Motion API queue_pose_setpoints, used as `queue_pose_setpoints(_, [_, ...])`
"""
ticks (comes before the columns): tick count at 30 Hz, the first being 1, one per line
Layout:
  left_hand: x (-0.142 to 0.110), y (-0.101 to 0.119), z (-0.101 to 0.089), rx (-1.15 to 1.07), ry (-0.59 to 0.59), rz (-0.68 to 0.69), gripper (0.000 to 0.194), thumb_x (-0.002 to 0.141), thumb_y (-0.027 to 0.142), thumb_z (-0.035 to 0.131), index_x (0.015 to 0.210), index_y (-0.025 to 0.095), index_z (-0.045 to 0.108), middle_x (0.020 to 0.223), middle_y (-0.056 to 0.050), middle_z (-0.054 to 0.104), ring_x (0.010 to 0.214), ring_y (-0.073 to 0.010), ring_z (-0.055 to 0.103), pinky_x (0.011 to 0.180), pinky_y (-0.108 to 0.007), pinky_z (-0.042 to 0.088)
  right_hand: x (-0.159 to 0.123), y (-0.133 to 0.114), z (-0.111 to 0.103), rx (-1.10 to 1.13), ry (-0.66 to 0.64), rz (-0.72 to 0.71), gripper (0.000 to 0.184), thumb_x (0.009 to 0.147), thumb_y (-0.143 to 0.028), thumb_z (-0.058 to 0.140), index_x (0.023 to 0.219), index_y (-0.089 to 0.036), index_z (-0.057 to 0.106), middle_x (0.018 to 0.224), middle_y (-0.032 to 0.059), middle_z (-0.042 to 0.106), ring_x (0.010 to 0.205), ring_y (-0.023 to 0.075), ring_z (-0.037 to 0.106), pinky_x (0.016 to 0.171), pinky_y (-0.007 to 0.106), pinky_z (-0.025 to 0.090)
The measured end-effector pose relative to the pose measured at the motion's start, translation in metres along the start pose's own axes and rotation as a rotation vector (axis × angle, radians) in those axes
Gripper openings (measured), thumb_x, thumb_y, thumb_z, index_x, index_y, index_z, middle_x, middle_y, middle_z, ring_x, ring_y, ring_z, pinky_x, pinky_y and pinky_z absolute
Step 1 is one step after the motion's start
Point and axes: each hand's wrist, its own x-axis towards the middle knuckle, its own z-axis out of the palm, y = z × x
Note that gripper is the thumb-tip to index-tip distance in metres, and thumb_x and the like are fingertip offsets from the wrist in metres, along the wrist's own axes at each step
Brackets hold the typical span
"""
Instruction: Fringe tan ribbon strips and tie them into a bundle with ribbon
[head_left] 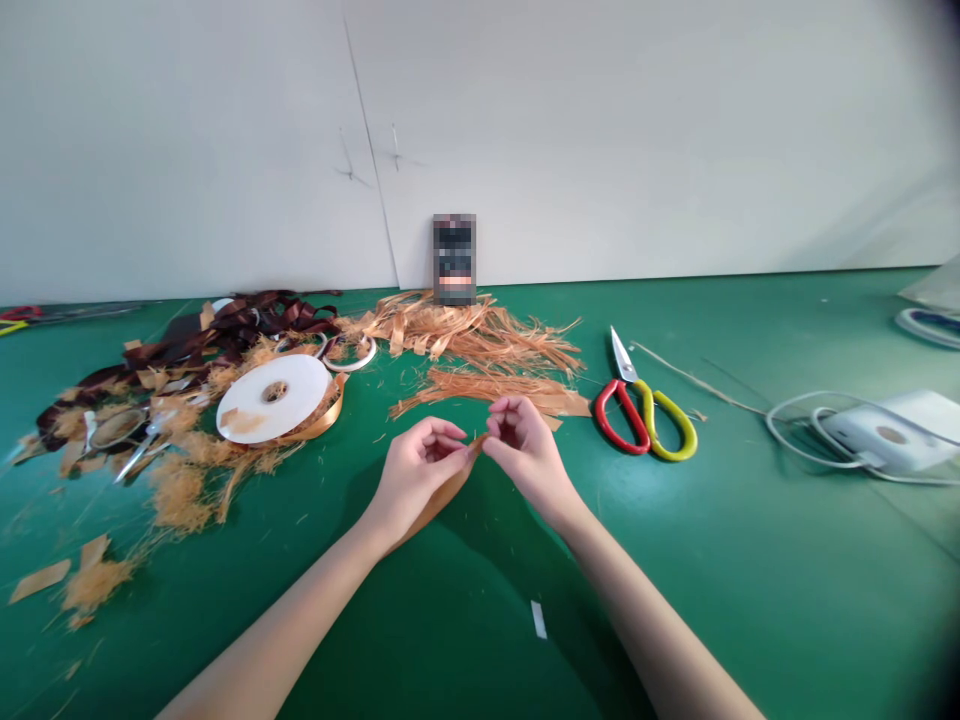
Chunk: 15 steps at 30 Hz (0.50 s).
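Fraying seen well advanced on strips [491, 386], upper centre; tan ribbon [448, 492], frame centre, pinched at tip by left hand [421, 470] and right hand [529, 452], apparently mostly unfrayed; smooth ribbon remaining at spool [259, 395], centre-left.

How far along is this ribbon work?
Apparently partway. Frayed strips lying beyond the hands look done. In hand is a tan ribbon, pinched by the fingers of both the left hand and right hand; its free length hasn't visibly frayed. How much is left I can't tell, though unfrayed ribbon shows at the white spool.
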Motion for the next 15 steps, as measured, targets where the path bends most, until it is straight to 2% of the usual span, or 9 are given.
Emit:
queue_pose_setpoints(3, [-0.002, 0.0029, 0.0007, 0.007, 0.007, -0.008, 0.025, 0.067, 0.031, 0.077, 0.08, 0.017, 0.06, 0.069, 0.001, 0.066, 0.067, -0.0128, 0.06, 0.066, -0.023, 0.047, 0.0001, 0.0003, -0.003, -0.025, 0.05, -0.05, 0.026, 0.062, -0.01, 0.056, 0.081, -0.023, 0.046, 0.065, -0.0076, 0.043, 0.06, 0.0108, 0.04, 0.061, 0.027, 0.034])
queue_pose_setpoints(9, [-0.0024, 0.004, 0.0003, 0.009, 0.013, -0.007, 0.021, 0.068, 0.028, 0.075, 0.08, 0.017, 0.061, 0.07, 0.0, 0.066, 0.068, -0.0129, 0.061, 0.067, -0.023, 0.046, 0.0, 0.0002, -0.0068, -0.003, 0.096, -0.107, 0.027, 0.066, -0.01, 0.055, 0.085, -0.024, 0.044, 0.074, -0.0048, 0.045, 0.069, 0.0121, 0.045, 0.068, 0.028, 0.038])
queue_pose_setpoints(12, [-0.0014, 0.0021, 0.0003, 0.005, 0.009, -0.003, 0.021, 0.068, 0.028, 0.075, 0.079, 0.017, 0.061, 0.069, 0.001, 0.065, 0.067, -0.0122, 0.06, 0.066, -0.022, 0.045, -0.0002, 0.0027, -0.0047, 0.033, 0.046, -0.101, 0.028, 0.065, -0.012, 0.054, 0.089, -0.024, 0.045, 0.085, -0.0017, 0.049, 0.079, 0.0134, 0.05, 0.073, 0.03, 0.041])
queue_pose_setpoints(15, [-0.0009, 0.001, 0.0004, 0.017, -0.016, 0.004, 0.023, 0.067, 0.03, 0.076, 0.079, 0.017, 0.061, 0.069, 0.001, 0.065, 0.067, -0.0125, 0.06, 0.065, -0.022, 0.045, 0.0005, 0.0064, -0.0006, 0.042, -0.03, -0.088, 0.034, 0.06, -0.013, 0.057, 0.09, -0.024, 0.046, 0.083, -0.0019, 0.051, 0.074, 0.0135, 0.053, 0.068, 0.029, 0.044])
